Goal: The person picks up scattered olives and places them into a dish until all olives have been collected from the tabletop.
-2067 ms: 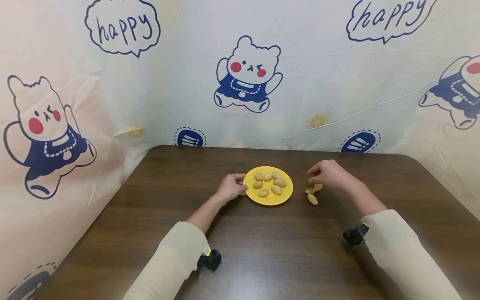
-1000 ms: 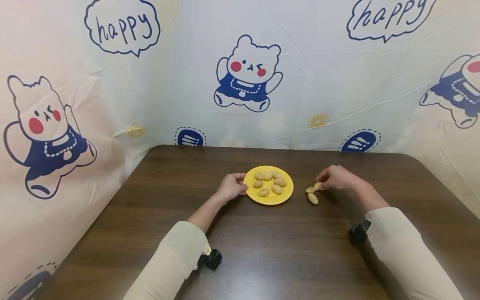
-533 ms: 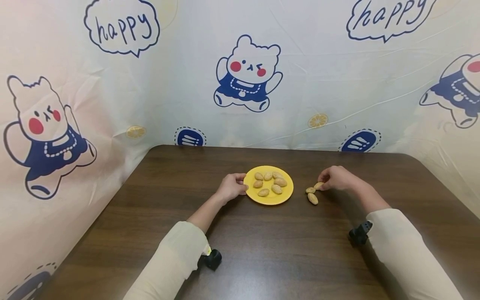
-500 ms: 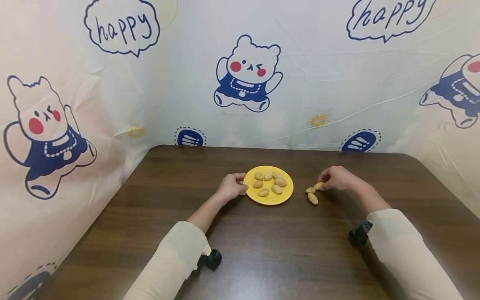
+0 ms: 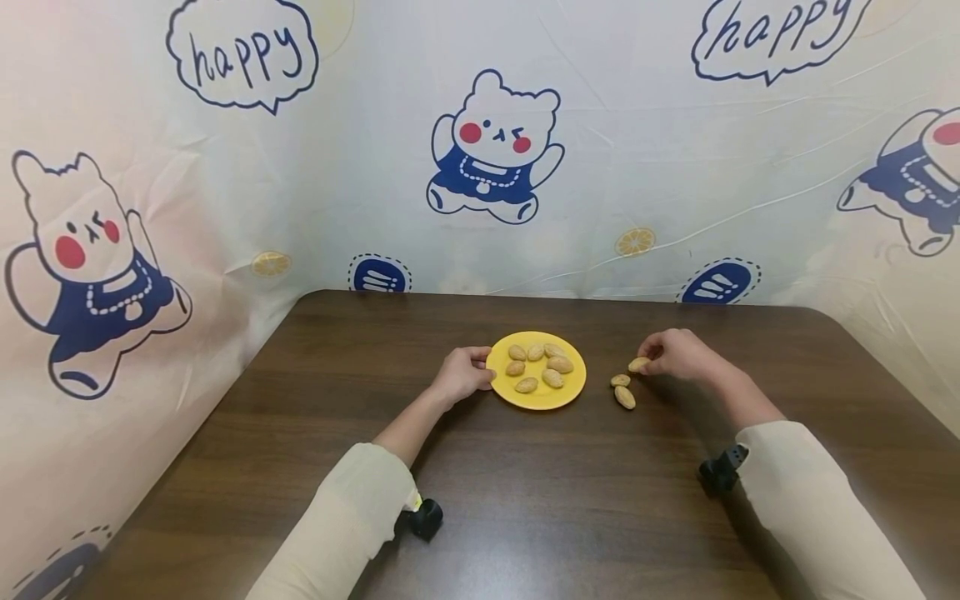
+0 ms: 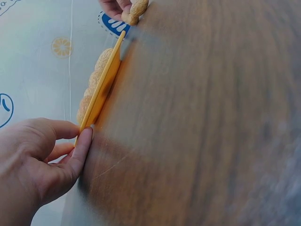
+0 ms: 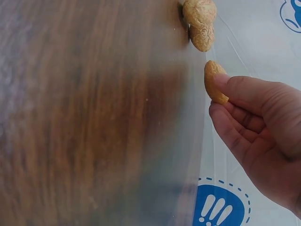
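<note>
In the head view my left hand (image 5: 461,377) holds the near-left rim of a yellow plate (image 5: 538,402) between thumb and fingers. Several unshelled peanuts (image 5: 559,364) lie spread over the plate. To its right, my right hand (image 5: 681,355) pinches one peanut (image 7: 214,81) between thumb and fingertips. Close by on the table are two more peanuts, a smaller one (image 5: 620,380) and a longer one (image 5: 625,397). The left wrist view shows the plate edge-on, its rim (image 6: 102,84) gripped by the left thumb and fingers.
The dark wooden table (image 5: 525,500) stretches to a printed cloth backdrop (image 5: 375,167) with cartoon bears. Small black cameras (image 5: 426,520) are strapped at both pale sleeves (image 5: 345,500).
The right hand came down from above the loose peanuts, took hold of the farthest one and drew it slightly away from the other two. The left hand and plate stayed put.
</note>
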The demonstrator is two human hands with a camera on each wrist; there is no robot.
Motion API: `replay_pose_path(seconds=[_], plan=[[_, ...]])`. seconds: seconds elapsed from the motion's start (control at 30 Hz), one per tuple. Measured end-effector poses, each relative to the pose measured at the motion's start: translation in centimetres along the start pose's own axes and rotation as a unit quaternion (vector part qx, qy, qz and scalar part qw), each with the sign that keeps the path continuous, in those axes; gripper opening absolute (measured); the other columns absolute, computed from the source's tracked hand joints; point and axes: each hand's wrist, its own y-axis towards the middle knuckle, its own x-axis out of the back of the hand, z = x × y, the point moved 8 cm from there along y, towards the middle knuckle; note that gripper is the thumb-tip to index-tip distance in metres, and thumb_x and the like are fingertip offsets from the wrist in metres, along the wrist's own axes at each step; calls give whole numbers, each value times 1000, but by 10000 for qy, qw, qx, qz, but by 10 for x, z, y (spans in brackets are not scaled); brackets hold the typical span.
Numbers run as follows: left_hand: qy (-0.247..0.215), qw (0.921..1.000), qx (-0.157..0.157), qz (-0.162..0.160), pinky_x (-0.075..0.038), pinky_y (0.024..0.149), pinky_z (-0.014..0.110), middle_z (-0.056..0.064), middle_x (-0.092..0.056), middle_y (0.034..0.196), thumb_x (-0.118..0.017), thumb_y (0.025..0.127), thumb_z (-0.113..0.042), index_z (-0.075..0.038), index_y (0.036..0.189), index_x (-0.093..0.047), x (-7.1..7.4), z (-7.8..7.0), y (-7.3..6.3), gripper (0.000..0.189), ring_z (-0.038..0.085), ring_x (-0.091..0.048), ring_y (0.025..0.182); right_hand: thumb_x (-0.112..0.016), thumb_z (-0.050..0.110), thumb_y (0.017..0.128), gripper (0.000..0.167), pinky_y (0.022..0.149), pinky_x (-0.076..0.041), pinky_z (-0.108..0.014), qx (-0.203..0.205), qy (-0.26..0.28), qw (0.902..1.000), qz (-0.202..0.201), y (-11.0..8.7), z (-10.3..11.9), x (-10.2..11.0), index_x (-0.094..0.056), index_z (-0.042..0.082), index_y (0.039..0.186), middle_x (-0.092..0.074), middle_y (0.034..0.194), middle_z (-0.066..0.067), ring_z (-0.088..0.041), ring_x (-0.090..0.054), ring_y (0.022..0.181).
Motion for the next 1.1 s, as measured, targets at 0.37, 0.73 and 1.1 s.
replay_pose_path(seconds=[0.37, 0.73, 1.1], plan=[[34, 10000, 44, -39, -55, 67, 24, 15, -55, 111, -61, 84, 4, 4, 132, -47, 1, 2, 1, 50, 20, -57, 89, -72, 10, 79, 14, 60, -47, -28, 169, 116, 9988, -444, 1, 6, 3, -66, 1, 88, -62, 78, -3, -18, -54, 72], [83, 9999, 49, -44, -55, 67, 24, 15, -56, 110, -62, 84, 4, 4, 132, -47, 1, 1, 0, 50, 19, -57, 88, -71, 10, 80, 15, 60, -48, -29, 269, 172, 9981, -520, 5, 25, 2, -66, 0, 89, -61, 79, -4, -18, -53, 72], [22, 10000, 30, 35, -56, 69, 26, 15, -55, 110, -61, 84, 4, 6, 131, -47, 1, 1, 1, 49, 20, -57, 90, -71, 10, 80, 14, 62, -50, -29, 347, 187, 9987, -329, 12, 45, -8, -67, 2, 90, -61, 80, -3, -17, -53, 71]])
